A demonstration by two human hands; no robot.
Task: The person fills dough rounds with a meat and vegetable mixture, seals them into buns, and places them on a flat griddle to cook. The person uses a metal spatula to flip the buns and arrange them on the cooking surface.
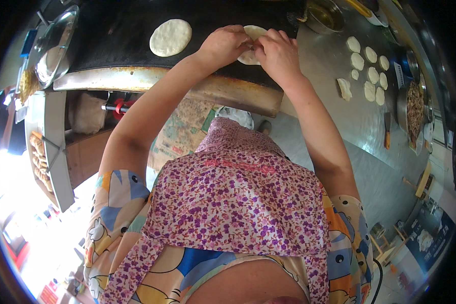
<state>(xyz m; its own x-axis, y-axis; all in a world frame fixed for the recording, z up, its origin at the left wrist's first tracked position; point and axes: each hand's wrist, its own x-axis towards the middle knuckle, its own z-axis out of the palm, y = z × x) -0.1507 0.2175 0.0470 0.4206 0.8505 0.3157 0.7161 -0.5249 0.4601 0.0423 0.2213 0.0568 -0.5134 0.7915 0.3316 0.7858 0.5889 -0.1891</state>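
Observation:
A flat round of pale dough [249,58] lies on the black griddle [110,34] near its right end. My left hand [226,45] is at the round's left side with its fingers curled onto it. From the right, my right hand [277,49] reaches over the same dough, and the thumbs and fingers of both hands come close together at its middle. The backs of the hands hide most fingertips and much of the dough. Farther left on the griddle rests a second dough round [170,37], apart from both hands.
Several small dough pieces [372,75] lie on the steel counter [319,76] at right, near a wooden-handled scraper [387,131] and a bowl of brown filling [414,110]. A metal pot of oil [324,16] stands behind. The griddle's raised front edge [228,93] runs below my forearms. A glass lid [57,47] stands left.

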